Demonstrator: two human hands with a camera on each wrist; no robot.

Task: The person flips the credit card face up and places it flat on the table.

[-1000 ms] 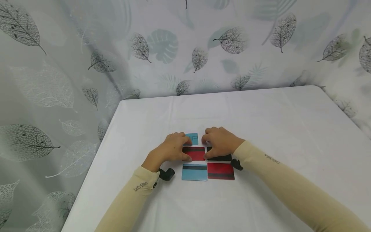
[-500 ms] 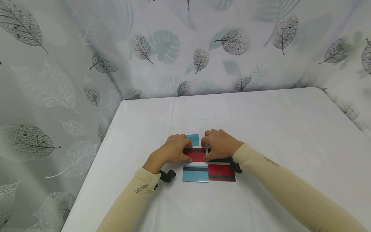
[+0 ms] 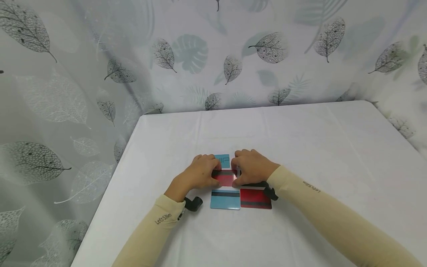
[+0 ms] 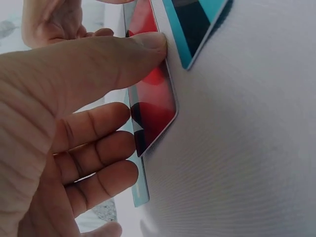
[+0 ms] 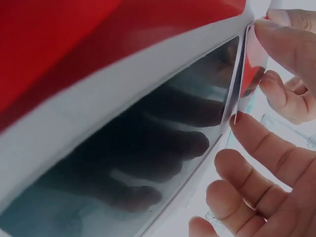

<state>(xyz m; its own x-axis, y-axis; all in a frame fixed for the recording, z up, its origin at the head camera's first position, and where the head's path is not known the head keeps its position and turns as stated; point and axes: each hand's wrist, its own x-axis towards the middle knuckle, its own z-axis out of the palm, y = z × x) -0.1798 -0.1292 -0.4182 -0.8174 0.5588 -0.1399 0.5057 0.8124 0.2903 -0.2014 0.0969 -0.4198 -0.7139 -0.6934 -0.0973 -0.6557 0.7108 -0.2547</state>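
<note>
In the middle of the head view lies a red card [image 3: 227,179] with a dark stripe, between both hands. My left hand [image 3: 199,172] grips its left part, thumb on the near edge and fingertips at the far edge. Across the card's right end, my right hand [image 3: 251,167] pinches it between thumb and index finger. That right end stands tilted up off the table in the right wrist view. A black card [image 5: 163,133] lies flat beneath my right hand, mostly covered by it in the head view. The left wrist view shows my left thumb [image 4: 143,44] on the red card.
Behind the red card lies a blue card [image 3: 222,160] with lettering, partly hidden by my left hand. Nearer are a blue striped card [image 3: 225,200] and a second red card [image 3: 255,199]. All rest on a white-covered table [image 3: 300,137] before a leaf-patterned curtain [image 3: 247,63].
The red card's right end has come up a little, and its surface now looks paler with glare. Both hands keep nearly the same places; the other cards stay put.
</note>
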